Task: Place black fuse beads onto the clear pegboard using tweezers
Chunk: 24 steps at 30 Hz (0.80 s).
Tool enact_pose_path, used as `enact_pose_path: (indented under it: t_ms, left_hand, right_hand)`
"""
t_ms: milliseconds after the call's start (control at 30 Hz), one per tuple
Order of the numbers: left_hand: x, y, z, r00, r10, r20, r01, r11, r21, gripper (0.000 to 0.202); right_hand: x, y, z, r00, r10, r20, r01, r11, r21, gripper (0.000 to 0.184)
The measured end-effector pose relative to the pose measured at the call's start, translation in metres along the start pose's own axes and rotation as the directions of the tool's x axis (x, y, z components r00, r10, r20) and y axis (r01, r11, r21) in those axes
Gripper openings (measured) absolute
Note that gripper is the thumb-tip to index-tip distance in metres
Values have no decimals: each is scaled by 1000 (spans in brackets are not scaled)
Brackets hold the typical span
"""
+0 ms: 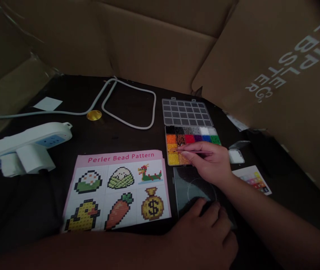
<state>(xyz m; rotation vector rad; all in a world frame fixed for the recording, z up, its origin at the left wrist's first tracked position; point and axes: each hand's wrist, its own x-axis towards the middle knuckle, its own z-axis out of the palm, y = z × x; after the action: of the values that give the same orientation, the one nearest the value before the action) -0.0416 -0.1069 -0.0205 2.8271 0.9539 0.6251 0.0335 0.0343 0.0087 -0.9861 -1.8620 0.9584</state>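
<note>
Between the thumb and fingers of my right hand (209,159) is a thin pair of tweezers (195,152). The tips point left over the yellow and orange cells of a bead box (168,150) sorted by colour, and my hand hides part of its lower right. Whether a bead is caught in the tips is too small to tell. My left hand (207,232) rests over the lower part of a clear square pegboard (186,183), its fingers apart and slightly bent, holding nothing visible. Left of the board lies a pink-edged Perler Bead Pattern sheet (120,191) with pixel pictures.
The box's divided lid (187,112) lies folded back. On the right are a small case of white pieces (236,156) and a colour card (254,180). A power strip (50,133), grey cable (154,108) and gold disc (94,115) lie left. Cardboard (160,45) walls the back.
</note>
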Motion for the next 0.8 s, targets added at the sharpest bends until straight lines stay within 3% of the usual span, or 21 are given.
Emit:
enact_pose_path:
  t_ms: [800]
  left_hand:
    - [0,0,-1,1000,-11,5,11,1000,-9,44]
  right_hand:
    - [2,2,1,999,-2,33,4,999,-46,7]
